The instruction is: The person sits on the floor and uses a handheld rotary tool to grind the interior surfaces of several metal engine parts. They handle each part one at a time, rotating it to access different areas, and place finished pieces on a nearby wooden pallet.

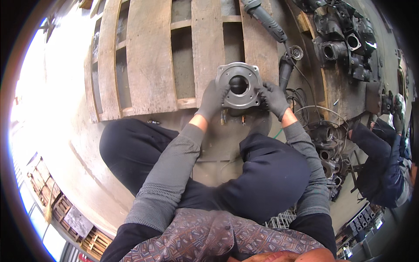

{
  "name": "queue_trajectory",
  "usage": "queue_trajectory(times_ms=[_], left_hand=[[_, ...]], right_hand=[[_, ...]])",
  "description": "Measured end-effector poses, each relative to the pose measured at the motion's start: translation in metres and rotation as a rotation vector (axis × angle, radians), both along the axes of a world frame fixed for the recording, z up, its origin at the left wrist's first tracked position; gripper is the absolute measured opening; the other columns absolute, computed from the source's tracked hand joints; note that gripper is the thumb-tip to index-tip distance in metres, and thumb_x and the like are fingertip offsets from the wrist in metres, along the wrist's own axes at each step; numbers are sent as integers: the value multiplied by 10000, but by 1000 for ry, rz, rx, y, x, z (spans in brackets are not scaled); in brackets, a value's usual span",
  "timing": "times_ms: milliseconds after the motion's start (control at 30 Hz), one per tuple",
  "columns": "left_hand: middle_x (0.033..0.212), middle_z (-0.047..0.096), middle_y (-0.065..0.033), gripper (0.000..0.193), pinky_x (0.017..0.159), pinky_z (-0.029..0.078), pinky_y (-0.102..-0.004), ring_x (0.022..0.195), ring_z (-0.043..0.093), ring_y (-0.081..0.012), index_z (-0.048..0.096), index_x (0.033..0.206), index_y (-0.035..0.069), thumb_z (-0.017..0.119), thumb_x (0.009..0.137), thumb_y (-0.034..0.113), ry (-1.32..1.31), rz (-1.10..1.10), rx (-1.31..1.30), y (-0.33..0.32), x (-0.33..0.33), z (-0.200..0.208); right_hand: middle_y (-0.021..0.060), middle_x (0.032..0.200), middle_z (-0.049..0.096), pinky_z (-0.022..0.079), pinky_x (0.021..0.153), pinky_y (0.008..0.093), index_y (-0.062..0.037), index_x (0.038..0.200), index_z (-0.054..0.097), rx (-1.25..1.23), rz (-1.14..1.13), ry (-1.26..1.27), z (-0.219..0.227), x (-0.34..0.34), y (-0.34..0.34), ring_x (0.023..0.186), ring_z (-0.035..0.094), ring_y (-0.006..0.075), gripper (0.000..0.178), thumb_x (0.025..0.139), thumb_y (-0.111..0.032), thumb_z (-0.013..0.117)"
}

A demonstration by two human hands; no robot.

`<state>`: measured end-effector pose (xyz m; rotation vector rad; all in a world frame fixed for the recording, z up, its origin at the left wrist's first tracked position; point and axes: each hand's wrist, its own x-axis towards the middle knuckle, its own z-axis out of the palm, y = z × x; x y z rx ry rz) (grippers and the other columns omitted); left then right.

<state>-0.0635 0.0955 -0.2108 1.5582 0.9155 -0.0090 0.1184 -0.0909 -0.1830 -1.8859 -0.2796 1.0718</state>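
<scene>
A grey metal flange housing (238, 99), with a large round hole in its middle and bolt holes in its corners, sits at the near edge of a wooden pallet, in front of my knees. My left hand (212, 101), in a dark glove, grips its left rim with the fingers curled over the edge. On the opposite rim, my gloved right hand (274, 99) is closed with thumb and fingers on the metal. What supports the housing from below is mostly hidden. Just right of it lies a grinder (286, 72) with a wire cup brush (296, 53).
The slatted pallet (150, 56) spans the far side. Another grey power tool (267, 22) lies on it. Dark castings (336, 35) are piled at far right, with more castings (327, 148) nearer. Cables (299, 98) coil between. A co-worker (384, 161) sits at the right.
</scene>
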Motion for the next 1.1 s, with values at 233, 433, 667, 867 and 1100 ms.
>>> queue_trajectory(times_ms=[233, 433, 667, 867, 1100], left_hand=[[1175, 717, -168, 509, 938, 537, -338, 1069, 671, -200, 555, 1365, -31, 695, 1029, 325, 117, -19, -1, -4, -2, -12], [1247, 690, -192, 538, 984, 526, -359, 1134, 661, -232, 526, 1389, -42, 690, 1033, 327, 28, 22, -26, -5, -2, -1], [1268, 668, -245, 651, 1015, 523, -410, 1160, 667, -347, 529, 1405, -38, 719, 985, 422, 111, -27, 431, -1, 7, 28], [1200, 672, -151, 620, 971, 546, -398, 1069, 681, -297, 567, 1351, -2, 734, 981, 466, -325, 253, -202, 2, 68, 102], [1308, 612, -113, 626, 1146, 473, -425, 1237, 601, -252, 549, 1356, 30, 733, 977, 493, -945, 413, -1131, -12, 86, 177]], right_hand=[[125, 961, 724, 567, 780, 378, -14, 1237, 614, -75, -17, -600, -10, 100, 29, 875, 710, 270, 474, 965, -378, 748], [210, 1356, 652, 493, 1072, 470, -99, 1480, 530, -431, 179, -1216, -27, 199, 118, 1241, 641, 378, 761, 860, -460, 784], [214, 1359, 655, 516, 1027, 468, -81, 1358, 626, -497, 370, -721, 16, 200, 134, 1223, 656, 380, 678, 819, -466, 775], [188, 1254, 691, 538, 973, 469, -78, 1343, 631, -265, 502, -862, 167, 111, 64, 1130, 684, 383, 663, 773, -356, 828], [121, 1214, 702, 514, 971, 473, -72, 1270, 656, 116, 467, -1516, 292, -11, 21, 1127, 649, 347, 501, 805, -162, 821]])
